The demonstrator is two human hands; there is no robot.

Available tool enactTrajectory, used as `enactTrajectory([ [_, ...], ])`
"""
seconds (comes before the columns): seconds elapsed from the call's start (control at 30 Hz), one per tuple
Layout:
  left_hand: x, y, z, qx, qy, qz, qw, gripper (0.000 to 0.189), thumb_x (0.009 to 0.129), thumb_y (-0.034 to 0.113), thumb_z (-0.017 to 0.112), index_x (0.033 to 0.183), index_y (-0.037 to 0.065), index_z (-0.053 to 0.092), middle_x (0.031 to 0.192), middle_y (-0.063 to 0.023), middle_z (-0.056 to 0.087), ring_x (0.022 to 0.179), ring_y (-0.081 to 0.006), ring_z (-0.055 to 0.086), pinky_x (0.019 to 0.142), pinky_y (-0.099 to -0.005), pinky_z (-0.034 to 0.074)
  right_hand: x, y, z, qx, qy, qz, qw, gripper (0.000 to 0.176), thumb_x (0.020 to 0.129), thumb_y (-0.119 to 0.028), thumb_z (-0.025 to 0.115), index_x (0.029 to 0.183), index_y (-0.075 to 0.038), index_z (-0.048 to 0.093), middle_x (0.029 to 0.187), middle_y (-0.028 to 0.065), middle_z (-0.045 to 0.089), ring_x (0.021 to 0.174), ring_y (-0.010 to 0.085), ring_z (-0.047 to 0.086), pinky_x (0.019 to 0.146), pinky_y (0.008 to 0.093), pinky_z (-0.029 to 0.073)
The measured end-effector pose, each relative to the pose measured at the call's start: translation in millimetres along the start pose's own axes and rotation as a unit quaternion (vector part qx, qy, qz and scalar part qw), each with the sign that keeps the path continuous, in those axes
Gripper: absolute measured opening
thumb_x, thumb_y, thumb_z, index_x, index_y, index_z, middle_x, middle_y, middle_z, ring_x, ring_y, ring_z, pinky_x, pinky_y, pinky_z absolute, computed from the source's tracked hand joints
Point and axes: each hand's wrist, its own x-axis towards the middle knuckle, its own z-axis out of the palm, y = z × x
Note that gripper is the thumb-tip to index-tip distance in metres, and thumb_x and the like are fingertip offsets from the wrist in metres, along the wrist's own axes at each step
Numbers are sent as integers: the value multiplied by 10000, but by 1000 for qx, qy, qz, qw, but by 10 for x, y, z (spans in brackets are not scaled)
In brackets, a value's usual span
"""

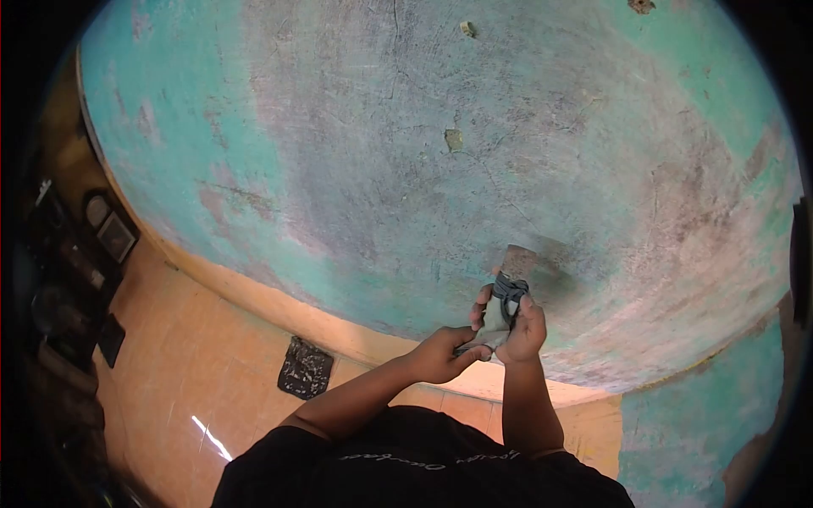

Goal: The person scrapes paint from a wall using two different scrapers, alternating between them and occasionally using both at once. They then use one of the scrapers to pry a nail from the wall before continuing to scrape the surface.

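In front of a worn turquoise and grey wall (373, 169), both hands are around a scraper-like tool (518, 262) with a flat, rusty-brown blade pointing up. Dark strips are wound around the tool below its blade, and a pale grey cloth (497, 317) covers the lower part. My right hand (522, 332) is closed on the wrapped part, its fingers on both sides. My left hand (450, 353) pinches the lower end of the cloth between thumb and fingers, close beside the right hand.
A black speckled square (305, 368) lies on the orange tiled floor (195, 339) near the wall's foot. Dark furniture and a framed item (115, 235) stand at the far left. Small yellowish patches (454, 140) mark the wall.
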Motion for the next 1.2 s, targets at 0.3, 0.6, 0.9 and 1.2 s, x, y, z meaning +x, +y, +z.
enactTrajectory([
  [0.3, -390, -115, -103, -66, 66, -157, 983, 277, 926, 196, 555, 1058, -47, 568, 917, -102, 673, 891, -154, 627, 815, -309, 477, 82, 626, -118, 61, 74, 126, 987, 479, 938, -488, 417, 1158, -65, 450, 680, 5, 452, 519, 115, 412, 464, 268, 357],
  [0.6, -206, -89, 17, -71, 110, -179, 975, 260, 923, 254, 569, 1037, 24, 604, 805, -3, 651, 563, -38, 471, 497, -202, 393, 216, 635, -352, 129, 73, 162, 976, 441, 929, -470, 453, 1096, -64, 497, 649, 5, 452, 527, 112, 407, 470, 247, 321],
  [0.9, -151, -124, -53, -87, 65, -259, 960, 258, 923, 203, 571, 981, -47, 595, 896, -89, 670, 850, -137, 617, 786, -289, 479, 212, 618, -303, 66, 119, 139, 981, 481, 932, -466, 451, 1077, -11, 505, 649, 7, 459, 527, 113, 417, 495, 234, 346],
  [1.2, -127, -234, -126, -99, 52, -152, 982, 234, 921, 245, 577, 922, 39, 689, 629, 30, 561, 522, -33, 466, 496, -213, 397, 240, 632, -319, 79, 116, 153, 978, 453, 942, -467, 420, 1081, -44, 499, 644, -1, 447, 496, 113, 399, 465, 246, 337],
])
